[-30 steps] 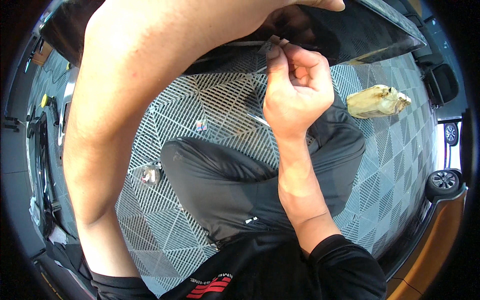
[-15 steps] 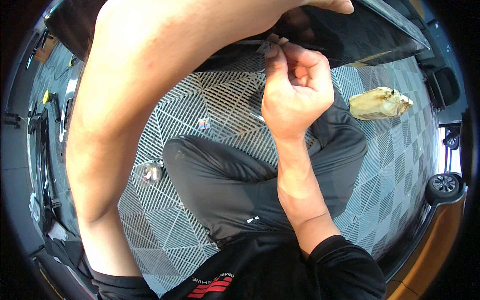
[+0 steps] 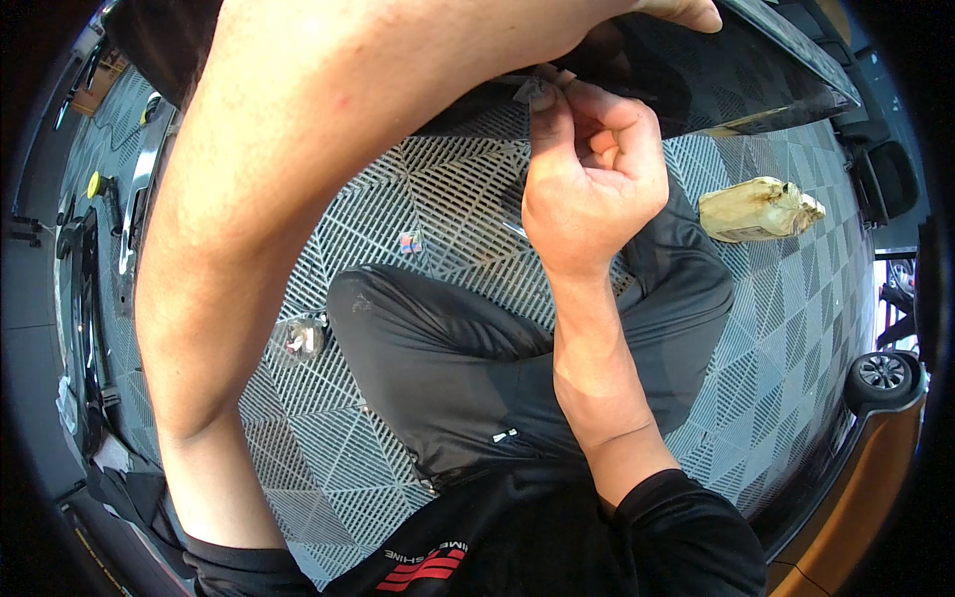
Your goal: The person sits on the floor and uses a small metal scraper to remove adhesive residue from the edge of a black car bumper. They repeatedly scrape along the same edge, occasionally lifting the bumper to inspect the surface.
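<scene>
Along the near edge of the glossy black panel (image 3: 716, 85), I pinch a small translucent scrap (image 3: 528, 93) between the thumb and forefinger of my right hand (image 3: 597, 189), the tips drawn tight together and the other fingers curled into the palm. The scrap sits right at that edge of the panel, in front of its dark surface. My left arm arches over the panel's left part, and only a bit of my left hand (image 3: 686, 13) shows above the panel, cut off by the top of the view; whether it grips anything I cannot tell.

On my side of the panel, my legs (image 3: 438, 348) are folded in dark trousers over the grey slatted floor (image 3: 328, 468). Just out from the panel, to the left of my right hand, lies a small colourful square (image 3: 410, 242); farther from the panel on that side is a clear container (image 3: 302, 341) with small bits inside. A crumpled yellowish bag (image 3: 751, 211) lies below the panel's right end, and a car wheel (image 3: 883, 371) stands well apart from the panel, far to its right.
</scene>
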### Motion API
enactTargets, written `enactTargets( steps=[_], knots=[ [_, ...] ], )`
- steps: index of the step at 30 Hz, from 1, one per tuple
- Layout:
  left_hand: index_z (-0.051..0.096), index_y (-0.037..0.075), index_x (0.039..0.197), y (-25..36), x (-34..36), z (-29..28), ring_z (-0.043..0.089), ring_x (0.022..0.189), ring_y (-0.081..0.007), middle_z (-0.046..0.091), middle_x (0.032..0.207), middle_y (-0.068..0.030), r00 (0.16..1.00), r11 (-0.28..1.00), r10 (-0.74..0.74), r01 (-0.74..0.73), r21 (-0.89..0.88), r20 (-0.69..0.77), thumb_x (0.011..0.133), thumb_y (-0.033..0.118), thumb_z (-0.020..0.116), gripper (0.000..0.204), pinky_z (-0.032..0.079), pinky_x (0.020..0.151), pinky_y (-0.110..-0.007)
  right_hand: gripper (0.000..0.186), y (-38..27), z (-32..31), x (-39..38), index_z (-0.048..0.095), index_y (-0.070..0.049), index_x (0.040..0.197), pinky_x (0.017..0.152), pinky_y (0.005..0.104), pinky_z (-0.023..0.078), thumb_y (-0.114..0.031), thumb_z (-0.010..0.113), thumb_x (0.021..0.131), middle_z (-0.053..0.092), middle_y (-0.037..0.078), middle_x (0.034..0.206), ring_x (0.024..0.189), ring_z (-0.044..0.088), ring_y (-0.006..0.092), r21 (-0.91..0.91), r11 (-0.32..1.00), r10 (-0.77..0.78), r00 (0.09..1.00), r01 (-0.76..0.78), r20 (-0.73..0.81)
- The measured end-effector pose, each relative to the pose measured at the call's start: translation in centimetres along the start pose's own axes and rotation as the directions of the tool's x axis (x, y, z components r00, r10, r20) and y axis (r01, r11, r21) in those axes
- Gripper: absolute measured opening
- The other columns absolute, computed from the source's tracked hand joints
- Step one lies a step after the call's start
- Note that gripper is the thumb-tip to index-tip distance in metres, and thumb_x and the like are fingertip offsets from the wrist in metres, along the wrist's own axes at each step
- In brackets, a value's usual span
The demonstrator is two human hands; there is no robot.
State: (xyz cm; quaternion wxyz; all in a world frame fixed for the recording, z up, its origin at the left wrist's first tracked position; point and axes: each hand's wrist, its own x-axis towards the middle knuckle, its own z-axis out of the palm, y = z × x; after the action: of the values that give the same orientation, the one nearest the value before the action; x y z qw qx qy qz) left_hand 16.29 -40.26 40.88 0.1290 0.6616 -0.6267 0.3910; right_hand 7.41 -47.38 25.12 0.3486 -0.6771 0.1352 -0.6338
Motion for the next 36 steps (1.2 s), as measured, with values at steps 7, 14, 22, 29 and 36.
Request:
enactTargets(
  steps=[7,14,22,29,36],
  knots=[
    [0.074,0.002,0.089,-0.07,0.1,-0.04,0.072,0.074,-0.0327,0.072,0.079,-0.0146,1.0,1.0,0.002,-0.002,0.006,0.0,0.091,0.048,0.07,0.046,0.058,0.072,-0.04,0.017,0.04,0.11,0.07,0.064,0.003,0.099,0.07,0.0193,0.054,0.008,0.076,0.088,0.073,0.008,0.089,0.075,0.068,0.0078,-0.012,0.999,-0.044,0.999,0.044,0.017],
    [0.074,0.002,0.088,-0.13,0.13,-0.07,0.072,0.074,-0.033,0.072,0.078,-0.0146,1.0,1.0,0.001,-0.001,0.006,-0.006,0.091,0.049,0.07,0.047,0.058,0.072,-0.041,0.016,-0.25,0.09,0.13,0.064,0.003,0.098,0.068,0.0195,0.053,0.008,0.076,0.088,0.073,0.008,0.088,0.073,0.067,0.0075,-0.037,0.998,-0.051,0.998,0.052,0.029],
    [0.075,0.002,0.088,-0.35,0.05,0.01,0.072,0.073,-0.0334,0.072,0.078,-0.0145,1.0,1.0,0.001,-0.001,0.016,0.0,0.091,0.05,0.07,0.048,0.058,0.071,-0.041,0.016,-0.35,0.4,0.01,0.063,0.003,0.098,0.067,0.0199,0.053,0.009,0.075,0.088,0.073,0.009,0.088,0.072,0.067,0.0075,-0.042,0.997,-0.07,0.996,0.072,0.051],
    [0.075,0.002,0.087,-0.54,0.05,0.06,0.073,0.073,-0.0337,0.072,0.077,-0.0145,1.0,1.0,-0.001,0.001,0.021,-0.001,0.091,0.051,0.07,0.049,0.058,0.071,-0.041,0.017,-0.16,0.59,-0.05,0.062,0.003,0.097,0.069,0.0207,0.054,0.01,0.074,0.088,0.074,0.012,0.09,0.074,0.069,0.0088,-0.034,0.996,-0.079,0.996,0.08,0.029],
    [0.075,0.003,0.086,-0.75,0.16,0.06,0.073,0.072,-0.034,0.072,0.076,-0.0145,1.0,1.0,-0.003,0.003,0.026,0.003,0.091,0.052,0.07,0.049,0.058,0.07,-0.042,0.015,-0.62,0.74,-0.08,0.063,0.003,0.095,0.065,0.0204,0.053,0.008,0.075,0.087,0.074,0.01,0.087,0.071,0.068,0.0085,-0.066,0.996,-0.061,0.997,0.064,0.046]
  ],
)
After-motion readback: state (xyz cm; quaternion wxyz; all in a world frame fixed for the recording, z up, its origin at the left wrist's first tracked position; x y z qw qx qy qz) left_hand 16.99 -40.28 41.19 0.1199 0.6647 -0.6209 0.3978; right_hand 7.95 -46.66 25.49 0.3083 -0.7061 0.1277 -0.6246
